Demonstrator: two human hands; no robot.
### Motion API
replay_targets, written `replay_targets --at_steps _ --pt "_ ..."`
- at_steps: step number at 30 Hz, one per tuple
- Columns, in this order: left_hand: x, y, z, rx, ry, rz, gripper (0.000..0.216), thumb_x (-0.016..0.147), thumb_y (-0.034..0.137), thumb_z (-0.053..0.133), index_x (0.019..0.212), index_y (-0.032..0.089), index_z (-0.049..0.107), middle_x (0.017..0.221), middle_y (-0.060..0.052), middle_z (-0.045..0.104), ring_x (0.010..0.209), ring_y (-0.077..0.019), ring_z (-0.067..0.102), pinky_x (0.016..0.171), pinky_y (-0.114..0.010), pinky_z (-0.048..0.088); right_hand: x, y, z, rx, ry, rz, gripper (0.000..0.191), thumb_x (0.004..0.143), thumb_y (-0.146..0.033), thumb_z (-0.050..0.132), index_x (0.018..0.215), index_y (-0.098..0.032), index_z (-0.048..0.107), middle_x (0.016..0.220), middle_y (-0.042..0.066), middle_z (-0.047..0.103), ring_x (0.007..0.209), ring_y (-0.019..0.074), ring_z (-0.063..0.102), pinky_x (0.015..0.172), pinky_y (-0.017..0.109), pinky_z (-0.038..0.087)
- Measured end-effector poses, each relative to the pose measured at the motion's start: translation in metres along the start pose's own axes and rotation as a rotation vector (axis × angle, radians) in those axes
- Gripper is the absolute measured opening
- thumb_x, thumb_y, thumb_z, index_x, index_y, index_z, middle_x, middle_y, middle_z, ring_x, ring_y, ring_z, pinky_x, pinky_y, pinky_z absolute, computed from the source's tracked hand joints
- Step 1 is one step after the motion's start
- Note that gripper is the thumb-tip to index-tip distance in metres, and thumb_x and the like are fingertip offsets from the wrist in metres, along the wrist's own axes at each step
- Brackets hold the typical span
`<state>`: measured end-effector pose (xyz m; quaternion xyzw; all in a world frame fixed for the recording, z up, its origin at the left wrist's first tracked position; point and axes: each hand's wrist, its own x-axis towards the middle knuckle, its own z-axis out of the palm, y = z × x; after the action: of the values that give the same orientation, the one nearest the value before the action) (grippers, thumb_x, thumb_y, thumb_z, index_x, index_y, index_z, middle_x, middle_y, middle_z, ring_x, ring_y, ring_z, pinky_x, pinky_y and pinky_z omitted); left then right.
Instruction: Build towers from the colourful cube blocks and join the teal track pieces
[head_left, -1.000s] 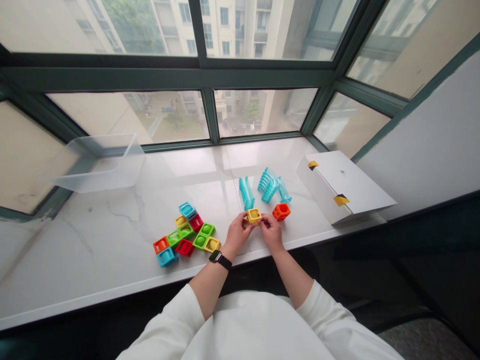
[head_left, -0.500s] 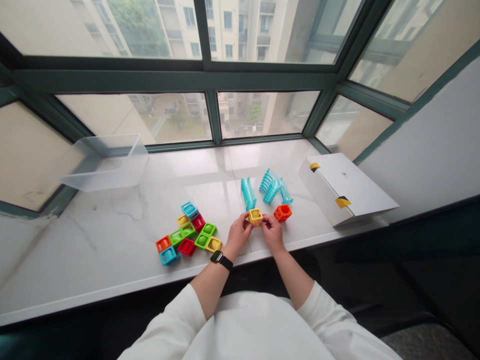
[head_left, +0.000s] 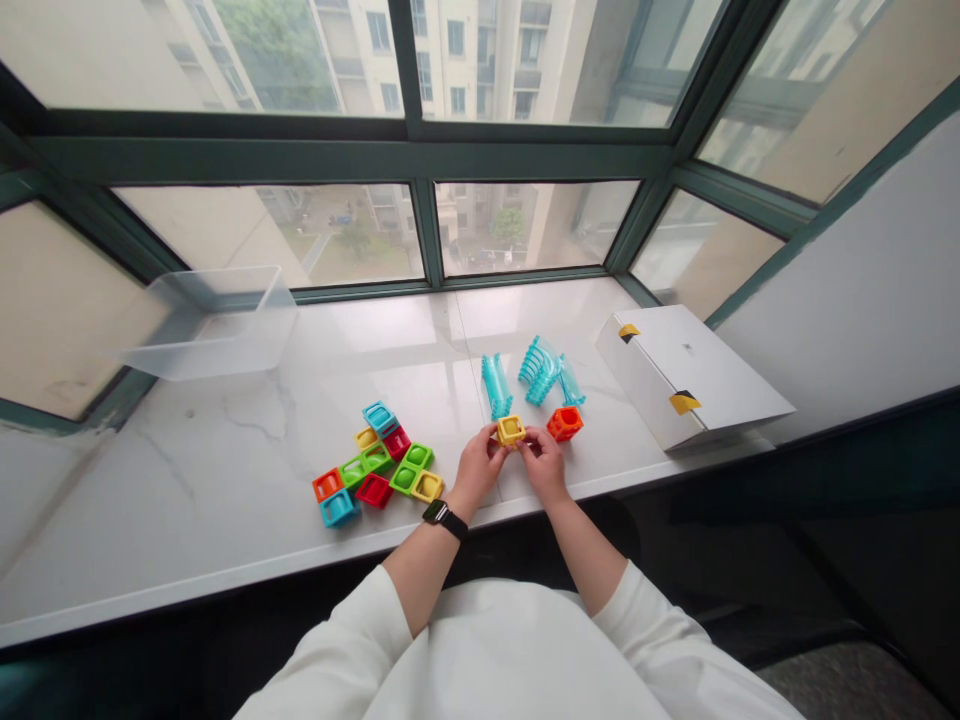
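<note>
From the head camera, the left hand and the right hand meet near the middle of the frame, just above the front edge of a white marble counter. Both grips are closed in a pinch on a yellow square block, with the fingers pressing it from either side. The block sits between the hands, and the pictures do not settle whether it touches the counter. A black smartwatch circles the left wrist, and white sleeves cover both forearms up to the lower edge of the frame.

Just right of the right hand sits an orange square block. Above the hands lie a straight teal chute, a curved teal ribbed track and a smaller teal piece, the last two touching. Left of the hands, a cluster of red, green, yellow, blue and orange blocks lies flat on the counter, many touching.

At the upper left of the counter stands a clear plastic tub, tilted, well apart from the blocks. To the right lies a white cardboard box, its edges held by black-and-yellow tape. Behind everything, a dark green window frame looks onto apartment buildings.
</note>
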<state>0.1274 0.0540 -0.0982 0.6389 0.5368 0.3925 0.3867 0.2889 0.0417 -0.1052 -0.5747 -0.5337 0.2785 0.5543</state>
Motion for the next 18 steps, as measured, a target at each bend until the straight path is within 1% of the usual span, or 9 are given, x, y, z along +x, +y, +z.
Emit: replay_targets --at_steps 2,4,5,6,8,11,13,15,18 --pt "-0.005 0.004 -0.002 0.011 0.023 0.016 0.059 0.09 0.029 0.077 0.145 0.021 0.057 0.119 -0.011 0.072 0.091 -0.0206 0.068 0.085 -0.036 0.058 0.0 0.0 0.0 0.003 0.002 0.006 0.023 0.09 -0.043 0.072 0.098 -0.022 0.072 0.104 0.009 0.075 0.087 0.023 0.072 0.073 0.035 0.061" --pt "-0.015 0.012 -0.009 0.048 0.044 0.085 0.07 0.09 0.029 0.077 0.153 0.021 0.048 0.131 -0.014 0.066 0.092 -0.0201 0.066 0.086 -0.037 0.058 -0.001 0.0 0.0 -0.003 -0.002 0.012 0.026 0.089 -0.043 0.072 0.103 -0.021 0.071 0.103 0.009 0.073 0.084 0.0221 0.072 0.073 0.036 0.061" --pt "-0.022 0.018 -0.015 0.077 0.046 0.134 0.072 0.092 0.029 0.075 0.156 0.022 0.045 0.136 -0.015 0.063 0.091 -0.0194 0.065 0.087 -0.037 0.058 -0.002 0.0 0.0 -0.014 -0.003 0.01 0.028 0.089 -0.043 0.072 0.106 -0.021 0.07 0.104 0.008 0.072 0.084 0.0219 0.071 0.073 0.036 0.061" --pt "-0.029 0.024 -0.024 0.111 0.035 0.182 0.069 0.095 0.029 0.071 0.157 0.023 0.043 0.138 -0.015 0.061 0.091 -0.0187 0.064 0.09 -0.038 0.057 -0.003 0.0 0.0 -0.027 -0.003 0.002 0.03 0.088 -0.043 0.073 0.109 -0.022 0.069 0.106 0.009 0.071 0.086 0.022 0.071 0.075 0.037 0.061" --pt "-0.042 0.035 -0.045 0.193 0.025 0.241 0.054 0.101 0.031 0.063 0.152 0.026 0.049 0.136 -0.012 0.062 0.094 -0.0195 0.065 0.096 -0.039 0.056 -0.007 -0.001 -0.001 -0.06 0.013 -0.015 0.033 0.086 -0.042 0.075 0.111 -0.022 0.067 0.11 0.009 0.069 0.088 0.0221 0.069 0.078 0.038 0.061" --pt "-0.054 0.042 -0.087 0.328 0.111 0.281 0.031 0.104 0.031 0.056 0.134 0.026 0.062 0.124 -0.01 0.069 0.111 -0.0258 0.066 0.104 -0.043 0.053 -0.017 -0.002 -0.004 -0.114 0.092 -0.006 0.032 0.085 -0.043 0.076 0.104 -0.024 0.061 0.107 0.007 0.064 0.082 0.0206 0.064 0.075 0.038 0.059" --pt "-0.057 0.035 -0.116 0.416 0.195 0.292 0.023 0.105 0.029 0.053 0.124 0.025 0.066 0.118 -0.01 0.072 0.115 -0.0283 0.066 0.107 -0.047 0.051 -0.026 -0.005 -0.007 -0.143 0.132 0.003 0.026 0.087 -0.043 0.073 0.096 -0.025 0.057 0.099 0.004 0.06 0.077 0.0193 0.059 0.073 0.037 0.057" --pt "-0.056 0.022 -0.141 0.495 0.274 0.267 0.025 0.105 0.028 0.05 0.122 0.025 0.068 0.118 -0.011 0.072 0.116 -0.0299 0.066 0.108 -0.049 0.05 -0.037 -0.01 -0.008 -0.151 0.125 -0.016 0.019 0.092 -0.039 0.067 0.091 -0.025 0.054 0.095 0.002 0.056 0.077 0.0192 0.057 0.072 0.036 0.055" --pt "-0.055 -0.001 -0.166 0.562 0.282 0.259 0.029 0.104 0.028 0.051 0.127 0.025 0.067 0.125 -0.011 0.073 0.122 -0.0311 0.064 0.111 -0.051 0.049 -0.055 -0.02 -0.002 -0.132 0.048 -0.073 0.011 0.095 -0.033 0.062 0.091 -0.026 0.053 0.093 0.002 0.055 0.079 0.02 0.057 0.073 0.035 0.055"
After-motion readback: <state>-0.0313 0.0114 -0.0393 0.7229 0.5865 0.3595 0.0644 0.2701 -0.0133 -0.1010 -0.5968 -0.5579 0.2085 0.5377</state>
